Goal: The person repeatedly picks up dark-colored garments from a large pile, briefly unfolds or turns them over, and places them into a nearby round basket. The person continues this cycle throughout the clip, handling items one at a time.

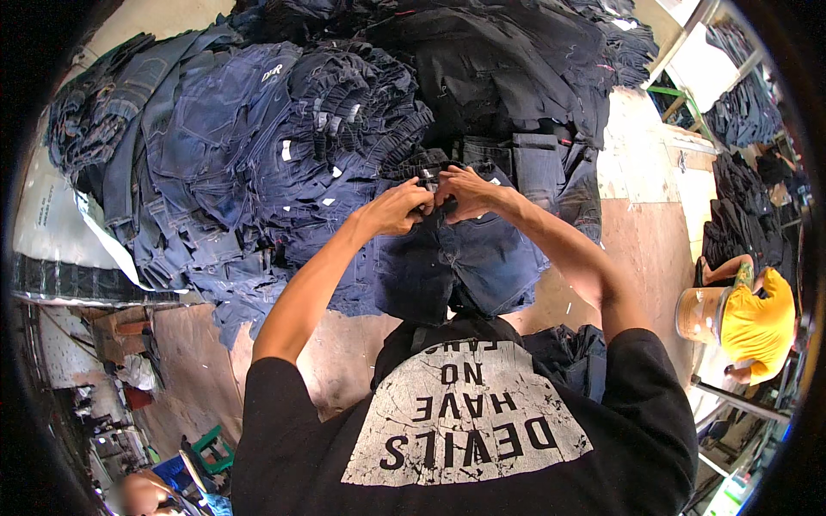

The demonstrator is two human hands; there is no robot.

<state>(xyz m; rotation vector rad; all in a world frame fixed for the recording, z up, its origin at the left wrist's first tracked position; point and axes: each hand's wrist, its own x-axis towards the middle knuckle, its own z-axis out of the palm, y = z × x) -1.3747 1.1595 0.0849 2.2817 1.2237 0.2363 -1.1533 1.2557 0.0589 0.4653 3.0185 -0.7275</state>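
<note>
Gripping denim shorts [456, 258] waistband, left hand [397, 209], right hand [465, 193]; fingertips hidden.

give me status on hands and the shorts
Left hand and right hand both pinching waistband of denim shorts. Shorts flat on table. Denim piles close behind.

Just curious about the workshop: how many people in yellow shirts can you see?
1: a person in a yellow shirt at the right edge, beside the table; others may be hidden.
</note>
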